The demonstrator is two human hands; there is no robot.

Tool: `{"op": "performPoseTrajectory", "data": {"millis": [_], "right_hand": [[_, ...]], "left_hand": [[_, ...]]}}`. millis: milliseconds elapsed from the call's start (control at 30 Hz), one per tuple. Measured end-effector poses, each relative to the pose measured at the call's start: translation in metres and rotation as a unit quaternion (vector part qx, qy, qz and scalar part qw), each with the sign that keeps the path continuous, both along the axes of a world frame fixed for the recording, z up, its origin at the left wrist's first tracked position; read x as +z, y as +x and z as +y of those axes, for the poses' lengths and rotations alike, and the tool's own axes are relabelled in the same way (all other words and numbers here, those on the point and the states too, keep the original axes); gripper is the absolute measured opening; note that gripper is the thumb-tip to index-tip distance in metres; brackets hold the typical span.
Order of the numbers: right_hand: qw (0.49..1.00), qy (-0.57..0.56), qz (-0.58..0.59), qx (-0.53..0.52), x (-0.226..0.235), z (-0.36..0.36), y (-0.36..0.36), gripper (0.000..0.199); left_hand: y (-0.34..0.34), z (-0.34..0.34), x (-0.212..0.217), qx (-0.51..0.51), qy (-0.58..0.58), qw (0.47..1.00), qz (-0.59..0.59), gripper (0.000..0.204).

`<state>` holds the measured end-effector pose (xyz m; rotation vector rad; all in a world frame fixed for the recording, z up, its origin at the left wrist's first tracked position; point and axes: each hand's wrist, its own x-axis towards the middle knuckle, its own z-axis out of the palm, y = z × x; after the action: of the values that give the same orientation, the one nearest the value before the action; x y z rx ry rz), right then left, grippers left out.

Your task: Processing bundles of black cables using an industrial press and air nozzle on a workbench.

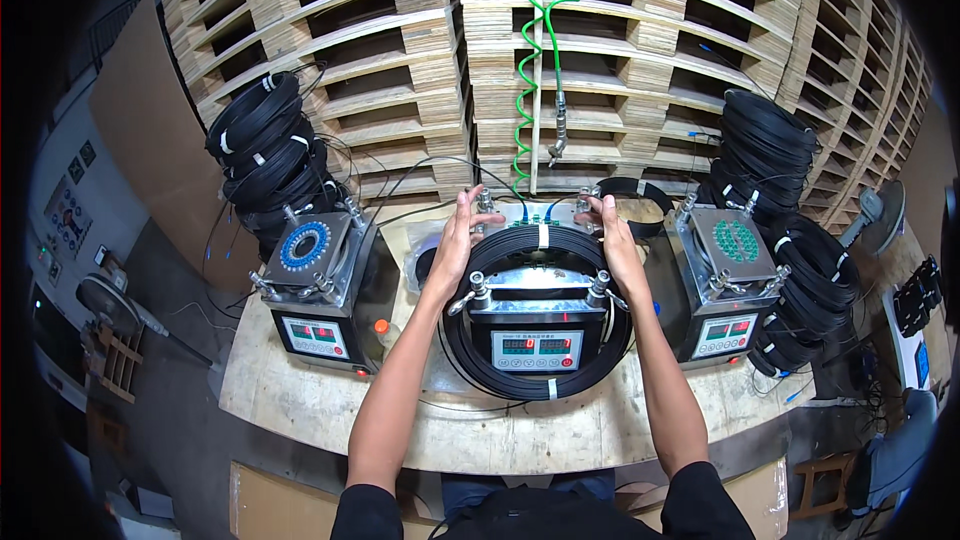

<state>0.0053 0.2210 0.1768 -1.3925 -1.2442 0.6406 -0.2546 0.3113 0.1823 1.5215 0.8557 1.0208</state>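
Observation:
A coil of black cable [515, 240] with white ties rings the front of the middle polishing machine [538, 350], whose lit control panel shows through the loop. My left hand [457, 243] is at the coil's upper left, fingers stretched up and thumb pointing inward near a metal clamp post. Across from it, my right hand [619, 245] stands at the upper right, its fingers also extended and apart. Neither hand visibly wraps round the cable; whether the palms touch it I cannot tell. Blue-ended cable connectors sit in the machine's top plate [514, 212] between the hands.
Similar machines flank the middle one: the left machine [306, 240] has a blue connector ring, the right machine [735, 240] green ones. Cable coils are stacked at left [265, 155] and right [765, 150]. A green air hose [527, 70] hangs before wooden pallets [370, 30]. An orange-capped bottle [382, 327] stands nearby.

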Motion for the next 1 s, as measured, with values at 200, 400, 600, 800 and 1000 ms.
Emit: {"op": "performPoseTrajectory", "data": {"millis": [200,400,600,800,1000], "right_hand": [[1.0,0.001,-0.009,0.016,-0.005,0.004,0.006,0.087],[0.999,0.024,0.013,0.02,-0.005,0.005,0.004,0.088],[1.0,0.005,0.012,-0.007,-0.001,0.001,0.001,0.09],[1.0,0.002,0.02,-0.018,-0.003,0.001,0.002,0.089],[1.0,-0.005,0.008,-0.01,-0.003,0.003,0.006,0.088]], "left_hand": [[0.001,-0.001,-0.004,0.035,-0.01,0.999,-0.015,0.087],[-0.001,0.002,-0.01,0.084,-0.009,0.996,-0.027,0.08],[-0.001,0.001,-0.009,0.07,0.032,0.997,-0.006,0.08],[0.0,-0.001,-0.005,0.043,0.011,0.999,-0.022,0.083],[-0.002,0.003,-0.01,0.089,-0.017,0.995,-0.045,0.085]]}}
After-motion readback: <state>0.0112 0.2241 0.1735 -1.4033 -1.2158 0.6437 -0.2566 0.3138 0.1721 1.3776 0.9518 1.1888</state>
